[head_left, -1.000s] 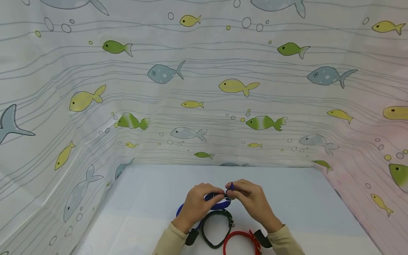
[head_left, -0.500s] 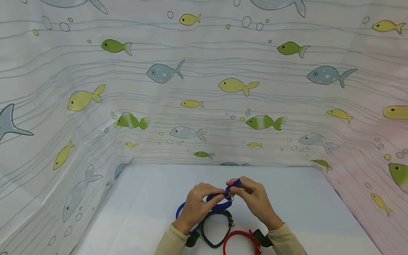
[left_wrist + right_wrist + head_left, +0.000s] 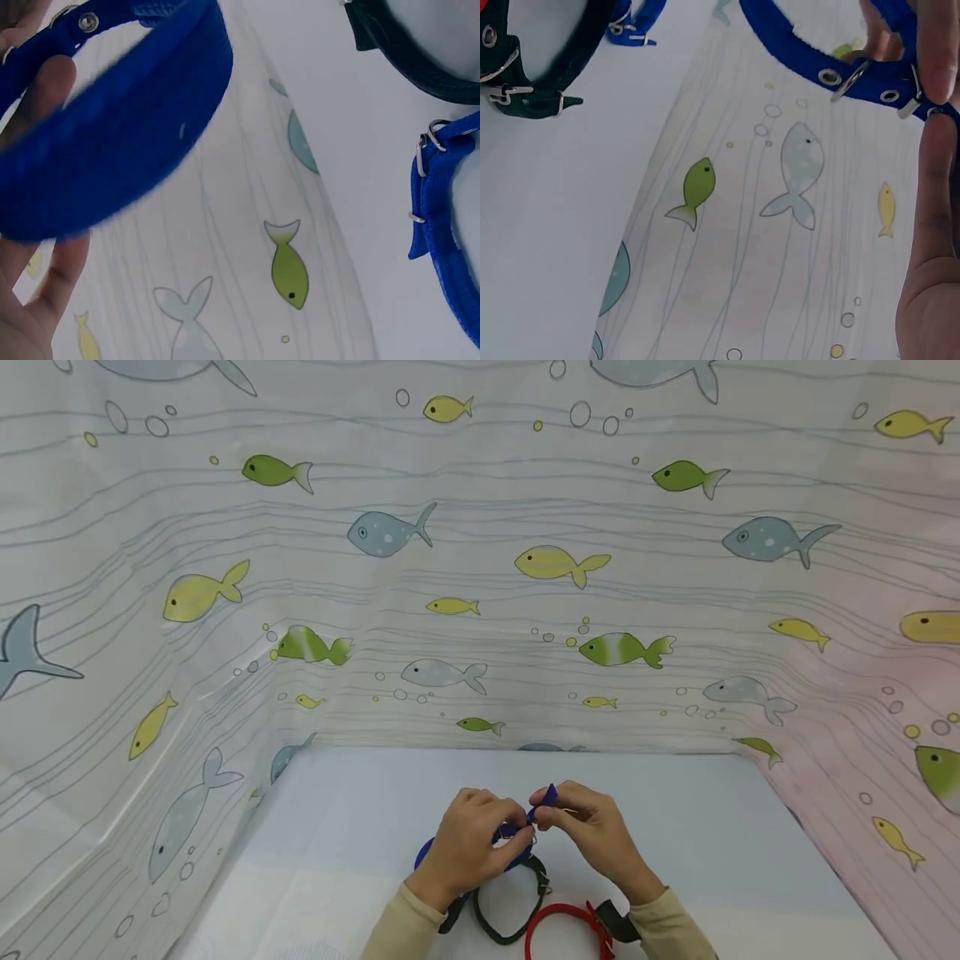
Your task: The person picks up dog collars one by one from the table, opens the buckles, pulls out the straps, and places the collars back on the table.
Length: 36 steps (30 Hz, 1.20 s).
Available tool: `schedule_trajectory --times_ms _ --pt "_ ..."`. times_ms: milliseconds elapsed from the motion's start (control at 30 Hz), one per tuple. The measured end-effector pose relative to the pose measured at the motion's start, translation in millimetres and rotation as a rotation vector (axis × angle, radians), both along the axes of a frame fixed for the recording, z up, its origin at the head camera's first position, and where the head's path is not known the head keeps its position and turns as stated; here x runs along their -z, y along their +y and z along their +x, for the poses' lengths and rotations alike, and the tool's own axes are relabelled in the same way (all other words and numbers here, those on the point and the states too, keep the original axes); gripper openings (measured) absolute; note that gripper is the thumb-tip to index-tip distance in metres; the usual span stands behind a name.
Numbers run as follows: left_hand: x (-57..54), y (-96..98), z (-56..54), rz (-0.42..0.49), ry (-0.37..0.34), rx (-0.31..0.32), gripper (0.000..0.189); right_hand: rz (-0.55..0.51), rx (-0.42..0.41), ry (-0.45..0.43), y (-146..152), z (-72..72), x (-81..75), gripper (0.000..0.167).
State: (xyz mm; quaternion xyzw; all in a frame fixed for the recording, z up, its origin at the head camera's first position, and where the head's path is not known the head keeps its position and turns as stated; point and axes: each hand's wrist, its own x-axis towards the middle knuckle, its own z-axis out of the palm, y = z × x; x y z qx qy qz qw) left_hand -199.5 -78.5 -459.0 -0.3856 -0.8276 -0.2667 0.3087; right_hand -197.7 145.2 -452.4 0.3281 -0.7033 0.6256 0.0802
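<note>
Both hands hold one blue collar point(image 3: 135, 127) up over the table. It has metal eyelets, a ring and a buckle. My left hand point(image 3: 472, 843) grips the band, its thumb and fingers close to the buckle side. The right hand point(image 3: 592, 831) pinches the strap's end between thumb and fingers; in the right wrist view that strap passes through the metal buckle point(image 3: 911, 94), and the tip pokes up above the fingers in the head view. Part of the loop is hidden behind the left hand.
On the white table point(image 3: 675, 827) lie a second blue collar point(image 3: 442, 210), a dark green collar point(image 3: 506, 940) and a red collar point(image 3: 558, 908), below the hands. A fish-patterned sheet point(image 3: 480, 635) walls the back and sides.
The right hand has lowered slightly after lifting the strap end, and less of the tip shows. The left hand has shifted right around the band, tilting the collar's loop.
</note>
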Motion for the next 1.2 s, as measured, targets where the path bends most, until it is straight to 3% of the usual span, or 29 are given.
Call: schedule_trajectory --times_ms 300,500,600,867,1000,1200 --pt "-6.9 0.6 10.9 -0.057 0.015 -0.105 0.008 0.015 0.042 0.001 -1 2.2 -1.5 0.021" --pt "-9.3 2.5 11.5 -0.189 0.179 -0.22 0.014 0.079 0.131 0.098 -4 -1.2 -4.9 0.021" --pt "-8.7 5.1 11.5 -0.268 0.247 -0.244 0.02 0.108 0.193 0.148 -5 -3.0 -7.7 0.02" --pt "-1.7 11.0 11.6 -0.397 0.295 -0.294 0.03 0.12 0.234 0.248 -13 -4.2 -7.2 0.023" --pt "3.4 11.0 8.4 -0.386 0.305 -0.296 0.027 0.173 0.241 0.248 -18 -2.6 -5.9 0.026" --pt "4.9 9.8 5.5 -0.271 0.232 -0.197 0.021 0.284 0.246 0.235 -15 1.8 -6.0 0.041"
